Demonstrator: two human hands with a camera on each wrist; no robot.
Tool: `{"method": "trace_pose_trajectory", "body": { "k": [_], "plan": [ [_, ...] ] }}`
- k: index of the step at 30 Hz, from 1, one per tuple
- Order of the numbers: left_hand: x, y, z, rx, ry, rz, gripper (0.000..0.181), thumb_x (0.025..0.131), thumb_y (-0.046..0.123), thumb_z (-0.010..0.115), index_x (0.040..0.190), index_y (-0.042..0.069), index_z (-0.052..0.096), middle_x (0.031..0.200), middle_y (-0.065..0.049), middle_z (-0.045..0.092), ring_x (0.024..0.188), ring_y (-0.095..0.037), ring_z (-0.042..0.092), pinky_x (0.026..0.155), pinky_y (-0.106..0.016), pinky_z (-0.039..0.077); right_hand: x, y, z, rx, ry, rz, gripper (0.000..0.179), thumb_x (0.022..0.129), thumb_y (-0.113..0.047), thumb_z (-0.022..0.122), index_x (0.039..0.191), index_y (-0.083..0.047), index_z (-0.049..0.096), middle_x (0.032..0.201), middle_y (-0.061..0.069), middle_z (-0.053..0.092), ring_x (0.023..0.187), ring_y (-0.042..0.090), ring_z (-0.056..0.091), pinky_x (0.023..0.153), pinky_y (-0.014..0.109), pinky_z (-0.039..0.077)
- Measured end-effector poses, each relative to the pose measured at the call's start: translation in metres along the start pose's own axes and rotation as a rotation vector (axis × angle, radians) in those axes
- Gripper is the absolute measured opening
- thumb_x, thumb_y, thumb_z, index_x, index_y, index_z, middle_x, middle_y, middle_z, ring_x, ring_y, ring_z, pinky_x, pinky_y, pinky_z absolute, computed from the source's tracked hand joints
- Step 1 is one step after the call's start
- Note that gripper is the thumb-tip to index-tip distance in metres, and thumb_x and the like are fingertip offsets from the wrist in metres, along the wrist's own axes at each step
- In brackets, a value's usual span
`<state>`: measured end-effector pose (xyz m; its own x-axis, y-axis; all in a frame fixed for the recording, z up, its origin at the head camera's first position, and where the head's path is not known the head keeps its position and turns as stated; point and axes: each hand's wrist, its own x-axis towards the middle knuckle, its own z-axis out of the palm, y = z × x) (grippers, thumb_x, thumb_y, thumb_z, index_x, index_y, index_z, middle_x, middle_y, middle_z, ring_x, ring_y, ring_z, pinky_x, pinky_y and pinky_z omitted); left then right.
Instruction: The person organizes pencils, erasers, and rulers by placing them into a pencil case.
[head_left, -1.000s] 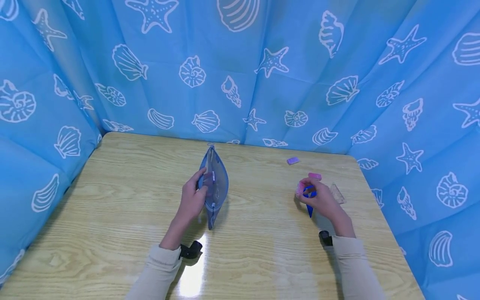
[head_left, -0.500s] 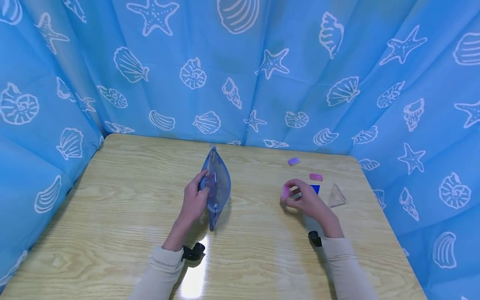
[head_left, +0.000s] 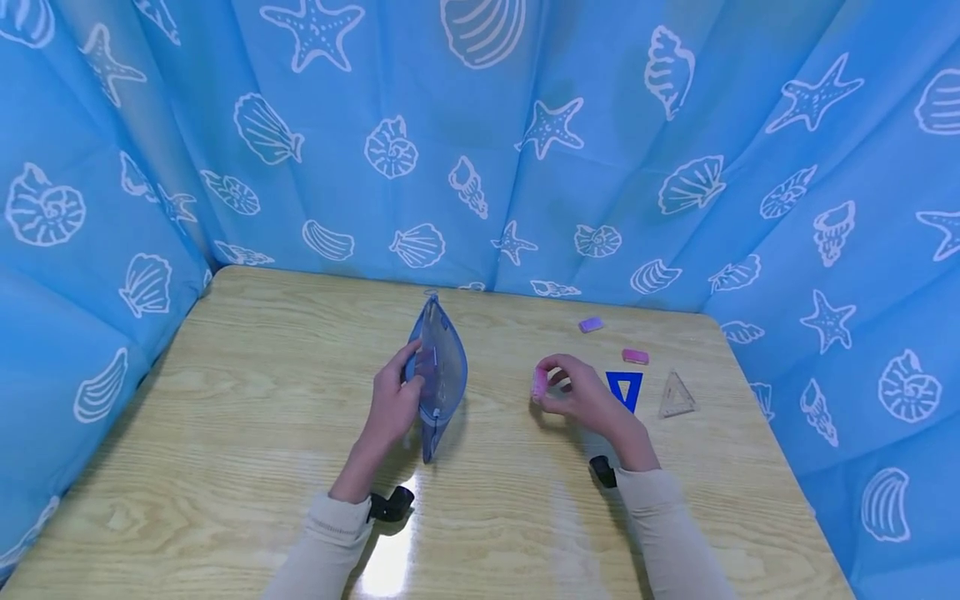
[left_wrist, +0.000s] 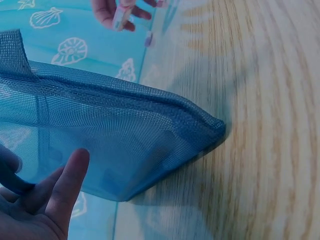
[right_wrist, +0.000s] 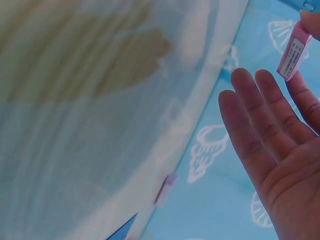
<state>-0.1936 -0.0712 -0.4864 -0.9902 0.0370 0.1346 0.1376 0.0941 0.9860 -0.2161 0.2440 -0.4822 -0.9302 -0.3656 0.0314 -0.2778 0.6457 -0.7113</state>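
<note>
My left hand (head_left: 393, 398) grips the near side of a blue mesh zip pouch (head_left: 452, 367), which stands on edge with its mouth spread wide. Seen from the left wrist, the mesh pouch (left_wrist: 125, 110) has one corner down at the wood, and a finger lies along its side. Between the thumb and a finger of my right hand (head_left: 585, 398) a small pink eraser (head_left: 539, 385) is pinched, just above the table and to the right of the pouch. A white printed label shows on the eraser (right_wrist: 294, 55) in the right wrist view; the other fingers extend away from it.
Right of my right hand lie a blue triangular set square (head_left: 634, 390) and a clear one (head_left: 678, 408). Behind them are a darker pink eraser (head_left: 636, 357) and a purple one (head_left: 591, 324). A blue shell-print curtain (head_left: 465, 125) borders the wooden table (head_left: 247, 417).
My right hand has moved left toward the pouch with the pink eraser, uncovering the blue set square and the clear one. The left hand keeps its grip on the pouch.
</note>
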Motion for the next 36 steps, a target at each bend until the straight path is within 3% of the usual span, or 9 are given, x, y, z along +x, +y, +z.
{"method": "trace_pose_trajectory", "body": {
  "k": [11,15,19,23,30,36],
  "plan": [
    [-0.003,-0.002,-0.001,0.032,0.004,0.002,0.06,0.091,-0.003,0.042,0.152,-0.004,0.041,0.15,-0.029,0.048,0.129,-0.044,0.056,0.095,-0.052,0.055,0.025,-0.041,0.01,-0.018,-0.046,-0.08,0.036,0.088,-0.017,0.077,0.121,-0.012,0.061,0.116,0.002,0.064,0.106,0.024,0.064,0.092,0.044,0.055],
    [-0.004,-0.002,0.0,0.024,-0.001,-0.006,0.06,0.092,-0.003,0.042,0.152,-0.004,0.04,0.15,-0.028,0.048,0.129,-0.043,0.056,0.094,-0.051,0.056,0.034,-0.061,0.01,-0.019,-0.058,-0.129,0.035,0.088,-0.017,0.077,0.119,-0.012,0.061,0.117,0.003,0.063,0.108,0.031,0.063,0.096,0.051,0.053],
    [-0.004,-0.002,0.002,0.023,0.002,-0.006,0.06,0.091,-0.003,0.043,0.152,-0.004,0.041,0.149,-0.027,0.049,0.128,-0.043,0.058,0.093,-0.05,0.057,0.041,-0.076,0.01,-0.053,-0.048,-0.191,0.036,0.087,-0.018,0.078,0.119,-0.013,0.061,0.118,0.002,0.063,0.109,0.029,0.062,0.097,0.049,0.052],
    [-0.005,-0.002,0.004,0.021,0.0,0.004,0.061,0.091,-0.004,0.043,0.151,-0.005,0.041,0.147,-0.028,0.051,0.127,-0.043,0.058,0.092,-0.049,0.057,0.048,-0.087,0.01,-0.086,-0.035,-0.236,0.04,0.086,-0.019,0.08,0.121,-0.013,0.061,0.118,0.0,0.063,0.11,0.024,0.061,0.097,0.043,0.052],
    [-0.003,0.002,0.004,0.065,0.01,0.013,0.062,0.089,-0.002,0.045,0.15,-0.005,0.043,0.145,-0.027,0.053,0.127,-0.042,0.058,0.091,-0.049,0.058,0.059,-0.102,0.012,-0.107,-0.047,-0.299,0.041,0.083,-0.016,0.082,0.119,-0.01,0.063,0.121,0.003,0.062,0.112,0.022,0.058,0.099,0.043,0.051],
    [-0.002,0.005,0.002,0.093,0.018,0.015,0.062,0.088,-0.001,0.047,0.149,-0.006,0.044,0.143,-0.029,0.055,0.126,-0.043,0.059,0.091,-0.052,0.057,0.065,-0.114,0.017,-0.151,-0.09,-0.294,0.041,0.085,-0.019,0.081,0.12,-0.009,0.063,0.127,0.005,0.059,0.118,0.023,0.056,0.104,0.042,0.048]
  ]
}}
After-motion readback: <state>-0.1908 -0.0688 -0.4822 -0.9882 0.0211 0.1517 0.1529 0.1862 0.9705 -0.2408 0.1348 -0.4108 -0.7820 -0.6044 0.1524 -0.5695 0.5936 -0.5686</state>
